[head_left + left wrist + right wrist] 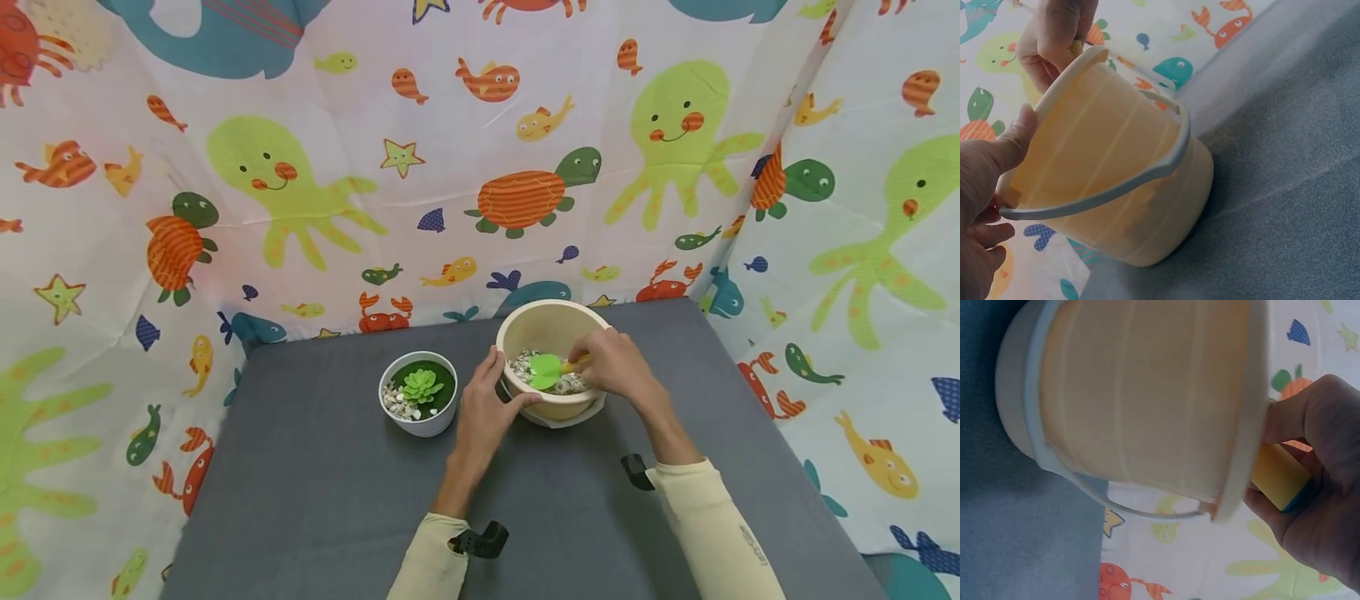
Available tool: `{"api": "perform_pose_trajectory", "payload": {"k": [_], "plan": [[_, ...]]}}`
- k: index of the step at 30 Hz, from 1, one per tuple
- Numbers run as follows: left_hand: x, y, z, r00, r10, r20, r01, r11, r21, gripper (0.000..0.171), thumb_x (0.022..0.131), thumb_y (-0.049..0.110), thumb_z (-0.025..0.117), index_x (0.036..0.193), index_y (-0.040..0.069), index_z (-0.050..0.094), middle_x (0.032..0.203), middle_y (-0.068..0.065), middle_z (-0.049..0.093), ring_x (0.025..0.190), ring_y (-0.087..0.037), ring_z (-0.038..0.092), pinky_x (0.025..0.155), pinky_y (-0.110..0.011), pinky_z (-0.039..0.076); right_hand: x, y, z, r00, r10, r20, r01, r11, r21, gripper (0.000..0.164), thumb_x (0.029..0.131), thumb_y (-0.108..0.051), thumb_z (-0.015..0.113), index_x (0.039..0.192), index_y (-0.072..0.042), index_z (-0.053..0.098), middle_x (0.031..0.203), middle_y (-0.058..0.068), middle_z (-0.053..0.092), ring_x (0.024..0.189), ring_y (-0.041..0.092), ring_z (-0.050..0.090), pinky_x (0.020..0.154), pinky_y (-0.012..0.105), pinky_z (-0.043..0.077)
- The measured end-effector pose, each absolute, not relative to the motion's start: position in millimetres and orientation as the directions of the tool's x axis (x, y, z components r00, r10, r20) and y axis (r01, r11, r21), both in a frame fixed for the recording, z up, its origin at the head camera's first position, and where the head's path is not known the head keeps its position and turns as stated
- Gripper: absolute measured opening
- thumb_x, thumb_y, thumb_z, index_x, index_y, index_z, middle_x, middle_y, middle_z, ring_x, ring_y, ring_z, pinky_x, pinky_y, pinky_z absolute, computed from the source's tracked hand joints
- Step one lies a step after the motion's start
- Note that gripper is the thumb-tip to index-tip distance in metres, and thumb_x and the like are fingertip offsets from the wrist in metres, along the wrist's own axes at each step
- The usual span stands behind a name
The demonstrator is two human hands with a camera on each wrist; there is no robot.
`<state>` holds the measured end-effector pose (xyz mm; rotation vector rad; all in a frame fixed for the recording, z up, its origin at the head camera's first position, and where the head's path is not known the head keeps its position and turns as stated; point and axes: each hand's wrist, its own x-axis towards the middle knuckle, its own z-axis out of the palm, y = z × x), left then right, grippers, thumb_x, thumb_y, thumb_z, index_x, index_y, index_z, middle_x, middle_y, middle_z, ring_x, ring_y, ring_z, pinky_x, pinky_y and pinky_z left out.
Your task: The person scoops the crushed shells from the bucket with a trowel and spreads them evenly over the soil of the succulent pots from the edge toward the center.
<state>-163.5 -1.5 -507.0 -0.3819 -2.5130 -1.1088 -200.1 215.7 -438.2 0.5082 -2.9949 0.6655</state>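
Observation:
A cream plastic bucket (pixel 557 409) stands on the grey table, with small pale pebbles (pixel 570 384) at its bottom. My left hand (pixel 482 410) holds the bucket by its rim at the left, thumb toward the front. Over the right side of the rim, my right hand (pixel 617 364) grips a toy shovel (pixel 545 371) by its yellow handle (pixel 1281 477). Its green blade lies inside the bucket, over the pebbles. In the left wrist view the grey carrying handle (pixel 1125 186) hangs down along the bucket's outside; the blade is hidden there.
Left of the bucket stands a small white pot (pixel 424 427) with a green succulent (pixel 422 384), white stones and a dark green surface. The grey table (pixel 330 475) reaches back to a hanging cloth (pixel 450 192) printed with sea animals, which also borders both sides.

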Motion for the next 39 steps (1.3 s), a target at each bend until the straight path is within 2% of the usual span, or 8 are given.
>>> {"api": "perform_pose_trajectory", "payload": {"k": [8,13,25,29,36,39], "plan": [[-163.2,-0.9,-507.5,-0.895,0.083,0.439,0.383,0.648,0.659,0.091,0.063,0.054,0.073,0.135,0.006,0.045,0.141,-0.009,0.04,0.127,-0.02,0.04,0.096,-0.035,0.041,-189.7,226.6,-418.6,-0.956,-0.252,0.147,-0.291,0.852,-0.435,0.011,0.074,-0.008,0.072,0.085,-0.009,0.075,0.082,0.004,0.069,0.07,0.019,0.055,0.059,0.031,0.043],[-164.1,-1.6,-507.6,-0.895,0.086,0.438,0.383,0.649,0.657,0.091,0.064,0.054,0.072,0.136,0.007,0.044,0.143,-0.006,0.038,0.128,-0.019,0.039,0.098,-0.034,0.04,-184.7,234.2,-410.3,-0.961,-0.223,0.165,-0.273,0.87,-0.411,0.012,0.075,-0.008,0.073,0.086,-0.009,0.075,0.08,0.005,0.068,0.066,0.019,0.053,0.053,0.028,0.042],[-163.7,-3.7,-511.2,-0.915,0.098,0.392,0.356,0.656,0.666,0.093,0.066,0.061,0.069,0.139,0.012,0.039,0.146,0.004,0.029,0.132,-0.014,0.031,0.101,-0.036,0.036,-169.7,248.2,-404.0,-0.97,-0.166,0.175,-0.227,0.874,-0.43,0.015,0.074,-0.008,0.073,0.088,-0.007,0.074,0.076,0.005,0.063,0.064,0.02,0.047,0.054,0.03,0.039],[-162.6,-3.5,-512.7,-0.915,0.101,0.39,0.355,0.66,0.662,0.092,0.067,0.062,0.067,0.14,0.013,0.038,0.147,0.005,0.027,0.133,-0.014,0.03,0.101,-0.037,0.036,-166.4,252.4,-400.4,-0.968,-0.161,0.193,-0.231,0.872,-0.431,0.015,0.075,-0.007,0.071,0.089,-0.007,0.074,0.078,0.006,0.064,0.063,0.02,0.047,0.051,0.029,0.039],[-158.3,-18.4,-510.2,-0.907,0.181,0.38,0.394,0.684,0.613,0.088,0.075,0.054,0.065,0.144,0.013,0.029,0.149,0.003,0.023,0.134,-0.018,0.028,0.107,-0.042,0.027,-156.3,251.4,-388.6,-0.959,-0.17,0.226,-0.256,0.864,-0.434,0.013,0.077,-0.005,0.069,0.087,-0.008,0.074,0.076,0.004,0.064,0.056,0.017,0.046,0.045,0.028,0.037],[-153.4,-36.9,-506.6,-0.903,0.169,0.396,0.399,0.674,0.622,0.082,0.079,0.051,0.064,0.144,0.016,0.028,0.149,0.003,0.024,0.135,-0.017,0.027,0.106,-0.04,0.029,-151.6,248.5,-382.5,-0.95,-0.176,0.257,-0.276,0.859,-0.43,0.012,0.076,-0.005,0.069,0.086,-0.009,0.075,0.074,0.001,0.063,0.054,0.015,0.046,0.044,0.027,0.036]]}}
